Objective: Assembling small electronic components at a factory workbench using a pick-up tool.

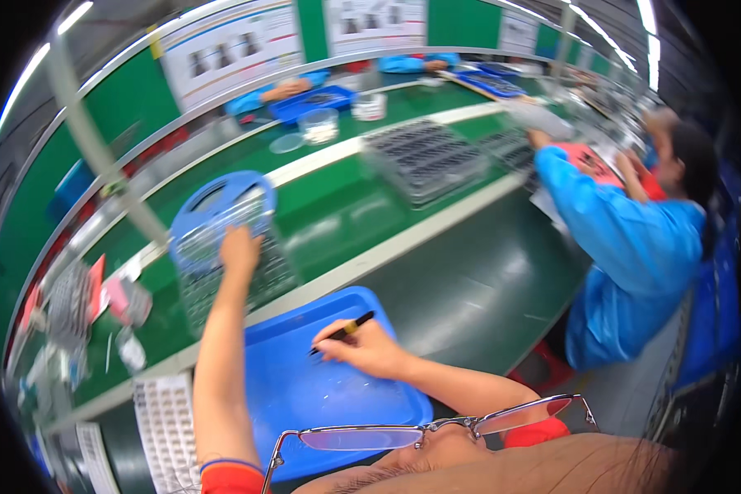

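My left hand (240, 249) reaches far forward over the green bench, its fingers closed at a clear plastic tray (226, 218) with many small pockets; motion blur softens the fingertips. Beneath that tray's far part shows a round blue dish (202, 196). More clear pocketed tray (272, 280) stretches around and below my wrist. Above the blue rectangular tray (305, 412) close to me, my right hand (369, 350) grips a black pen-shaped tool (346, 329) with a yellow band, tip pointing down left. Small specks lie in the blue tray.
Stacked black-pocketed trays (424, 156) stand right of centre. A white pocketed tray (166, 428) lies left of the blue tray. Round clear tubs (319, 126) sit farther back. A co-worker in a blue smock (634, 239) works at right; other blue sleeves (251, 100) show across the bench.
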`<state>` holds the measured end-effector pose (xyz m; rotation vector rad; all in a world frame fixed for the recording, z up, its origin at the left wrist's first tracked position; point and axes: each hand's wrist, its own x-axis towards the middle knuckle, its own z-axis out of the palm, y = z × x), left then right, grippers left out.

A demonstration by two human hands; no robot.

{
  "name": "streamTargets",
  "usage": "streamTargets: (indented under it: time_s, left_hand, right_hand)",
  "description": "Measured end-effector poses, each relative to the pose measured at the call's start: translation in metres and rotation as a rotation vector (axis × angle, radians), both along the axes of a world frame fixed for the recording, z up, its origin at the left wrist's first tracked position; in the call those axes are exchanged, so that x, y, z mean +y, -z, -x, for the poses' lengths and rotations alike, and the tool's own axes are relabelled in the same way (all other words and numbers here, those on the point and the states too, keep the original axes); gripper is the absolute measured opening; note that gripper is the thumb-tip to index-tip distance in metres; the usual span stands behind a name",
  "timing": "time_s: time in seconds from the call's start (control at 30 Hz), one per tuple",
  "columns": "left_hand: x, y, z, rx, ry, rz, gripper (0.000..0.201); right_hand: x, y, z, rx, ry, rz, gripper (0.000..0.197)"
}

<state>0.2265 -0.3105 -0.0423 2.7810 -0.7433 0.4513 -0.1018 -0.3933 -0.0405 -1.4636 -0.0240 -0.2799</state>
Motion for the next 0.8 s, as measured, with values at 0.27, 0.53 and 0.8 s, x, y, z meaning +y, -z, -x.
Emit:
streamTargets:
  time_s: [0.27,0.53,0.8]
  left_hand:
    - [-0.007,0.009,-0.001,-0.027,0.061,0.094,0.041]
    - [0.016,0.015,-0.006,-0.193,0.355,0.088,0.024]
    - [0.012,0.01,0.001,-0.175,0.393,0.002,0.021]
  right_hand:
    - [-0.008,0.004,0.002,0.019,-0.003,0.037,0.018]
    - [-0.003,0.004,0.002,0.02,-0.015,0.043,0.019]
    - [-0.002,0.003,0.003,-0.023,0.041,0.171,0.019]
